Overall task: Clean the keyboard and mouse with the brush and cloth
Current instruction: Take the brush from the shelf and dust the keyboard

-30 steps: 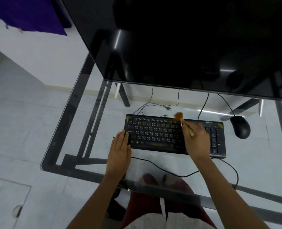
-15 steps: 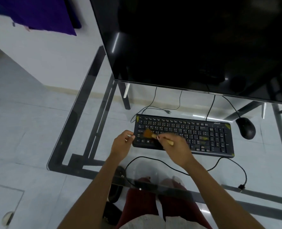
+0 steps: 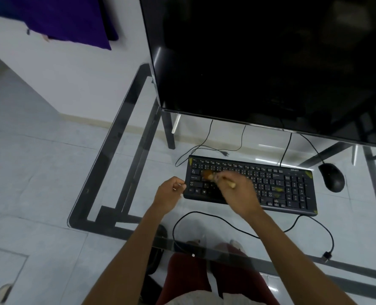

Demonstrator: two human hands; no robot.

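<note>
A dark monitor stands at the back of the glass tabletop. The black keyboard lies before it, the mouse just beside its right end. The right hand grips the brush, bristles on the left keys. The left hand, fingers curled, pinches the keyboard's left edge.

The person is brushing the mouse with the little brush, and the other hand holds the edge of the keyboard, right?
Not quite. In the head view the brush in the right hand is sweeping the keyboard, not the mouse, which lies untouched beside it. The left hand does hold the keyboard's edge.
</note>
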